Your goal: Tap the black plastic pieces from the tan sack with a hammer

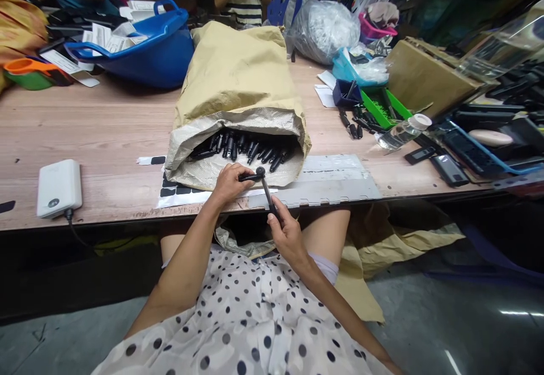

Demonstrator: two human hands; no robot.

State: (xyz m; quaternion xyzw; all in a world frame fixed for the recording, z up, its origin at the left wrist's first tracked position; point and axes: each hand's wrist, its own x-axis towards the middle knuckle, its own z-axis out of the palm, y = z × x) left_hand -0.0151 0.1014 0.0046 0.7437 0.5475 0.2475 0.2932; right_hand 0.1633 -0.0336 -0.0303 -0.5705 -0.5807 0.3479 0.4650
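While both hands (pixel 289 232) hold dark rods (pixel 267 189), a sack (pixel 240 72) gapes beyond

Sack (pixel 242 69) is lying on table (pixel 119 114), tubular parts (pixel 250 147) are lying inside its mouth, power bank (pixel 59 185) is sitting left, basin (pixel 144 60) behind that, bottle (pixel 402 133) is resting right

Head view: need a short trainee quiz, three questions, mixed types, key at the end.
1. The open brown paper sack contains:
a) white cartons
b) slim black cylindrical parts
c) clear bottles

2. True or false: the white box-shaped plastic device with a cable lies to the left of the sack.

3. Which hand grips the black-handled tool with the grey shaft?

Key: 1. b; 2. true; 3. the right hand.
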